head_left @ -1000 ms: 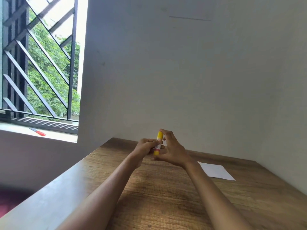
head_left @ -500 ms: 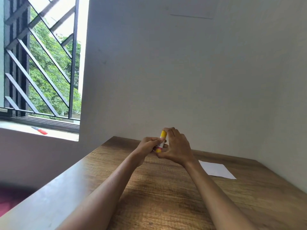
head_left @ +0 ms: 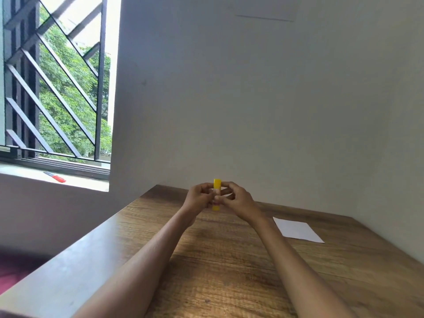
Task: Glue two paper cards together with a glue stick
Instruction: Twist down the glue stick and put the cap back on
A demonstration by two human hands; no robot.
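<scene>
Head view shows both hands raised just above the wooden table [head_left: 218, 271], meeting around a glue stick [head_left: 216, 195] held upright between them. The left hand [head_left: 198, 198] curls its fingers round the stick from one side; the right hand [head_left: 238, 199] pinches it from the other, thumb and fingers near the middle of the tube. Yellow shows at the top and bottom of the stick, so the cap looks to be on, though the join is hidden by fingers.

A white card [head_left: 298, 229] lies flat on the table well to the right of the hands, near the wall; whether it is one sheet or two stacked I cannot tell.

The step in hand seems to be opening the stick, before any glue is laid. The next move likely calls for one hand to steady the body while the other pulls or twists the cap off, then bringing the stick over to the card.

A red pen [head_left: 55, 176] lies on the window sill, apart from the work.
</scene>
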